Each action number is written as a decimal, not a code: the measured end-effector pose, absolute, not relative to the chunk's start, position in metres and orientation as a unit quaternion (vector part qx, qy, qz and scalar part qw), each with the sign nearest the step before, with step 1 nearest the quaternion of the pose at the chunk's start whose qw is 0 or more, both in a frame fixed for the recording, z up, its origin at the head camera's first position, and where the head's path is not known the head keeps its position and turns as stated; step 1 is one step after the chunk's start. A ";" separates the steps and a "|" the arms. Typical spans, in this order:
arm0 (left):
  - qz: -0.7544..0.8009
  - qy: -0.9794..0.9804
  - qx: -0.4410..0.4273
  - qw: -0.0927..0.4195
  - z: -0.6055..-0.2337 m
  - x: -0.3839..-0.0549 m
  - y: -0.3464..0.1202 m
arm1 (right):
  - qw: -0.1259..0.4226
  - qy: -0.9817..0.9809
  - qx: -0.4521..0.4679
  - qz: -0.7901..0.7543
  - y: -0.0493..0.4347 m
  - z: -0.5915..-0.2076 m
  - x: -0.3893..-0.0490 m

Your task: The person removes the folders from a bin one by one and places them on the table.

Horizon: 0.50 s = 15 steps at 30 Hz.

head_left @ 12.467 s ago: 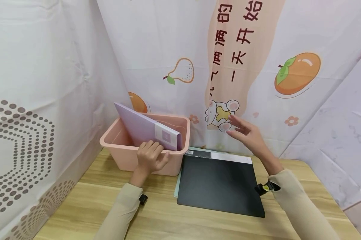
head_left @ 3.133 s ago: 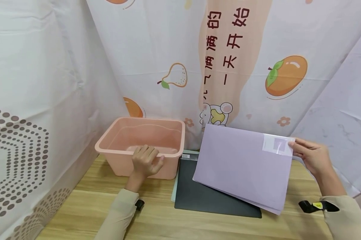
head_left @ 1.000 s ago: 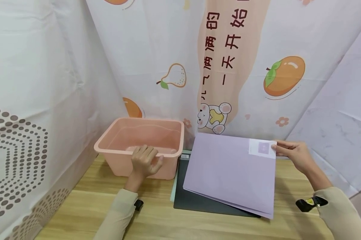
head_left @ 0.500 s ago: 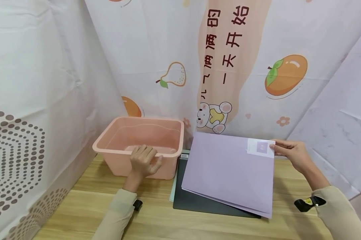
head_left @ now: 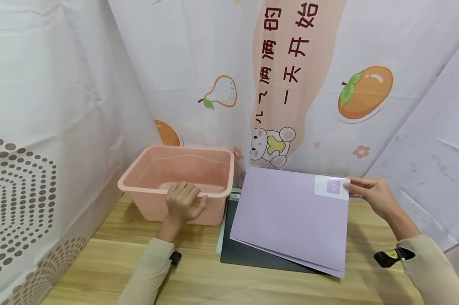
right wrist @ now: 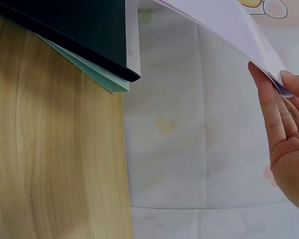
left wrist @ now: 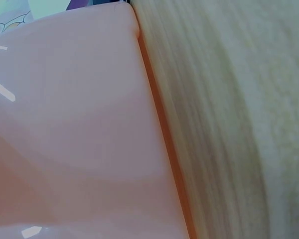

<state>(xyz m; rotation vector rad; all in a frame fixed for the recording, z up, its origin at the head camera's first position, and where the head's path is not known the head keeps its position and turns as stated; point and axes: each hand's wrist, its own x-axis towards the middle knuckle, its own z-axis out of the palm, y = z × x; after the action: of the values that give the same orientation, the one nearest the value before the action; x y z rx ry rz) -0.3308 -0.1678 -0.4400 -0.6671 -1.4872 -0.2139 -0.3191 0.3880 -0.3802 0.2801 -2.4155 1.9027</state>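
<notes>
My left hand (head_left: 183, 203) holds the front rim of a pink plastic bin (head_left: 137, 186), fingers curled over the edge. In the left wrist view the bin's smooth wall (left wrist: 89, 109) fills the left side. With my right hand (head_left: 374, 197) I pinch the upper right corner of a purple file folder (head_left: 290, 216) between thumb and fingers. The folder is tilted, its right end raised over a black folder (head_left: 260, 256), as the right wrist view shows. Under the black one lies a mint green folder (right wrist: 97, 74). Most of both lower folders is hidden.
The pile and the bin stand side by side on a wooden table (head_left: 198, 275). Right behind them hangs a printed curtain (head_left: 198, 63), with another patterned cloth (head_left: 80, 106) along the left.
The purple folder came out of the bin, where it leaned earlier, and went right over the black folder. Since then it shifted slightly left and lower. The left hand stayed on the rim.
</notes>
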 end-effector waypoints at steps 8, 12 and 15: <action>-0.098 -0.658 -0.302 0.682 -0.441 -0.331 -0.167 | 0.024 -0.760 0.110 0.640 0.393 -0.382 -0.313; -0.099 -0.654 -0.304 0.686 -0.441 -0.332 -0.167 | 0.025 -0.755 0.126 0.643 0.396 -0.382 -0.312; -0.099 -0.653 -0.304 0.687 -0.441 -0.333 -0.168 | 0.024 -0.746 0.142 0.650 0.396 -0.382 -0.312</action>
<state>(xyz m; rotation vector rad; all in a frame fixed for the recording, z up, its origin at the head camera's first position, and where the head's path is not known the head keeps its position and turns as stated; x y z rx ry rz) -0.3328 -0.1677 -0.4409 -0.6799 -1.4616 -0.2215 -0.3122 0.3964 -0.3820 0.4385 -2.3074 2.0124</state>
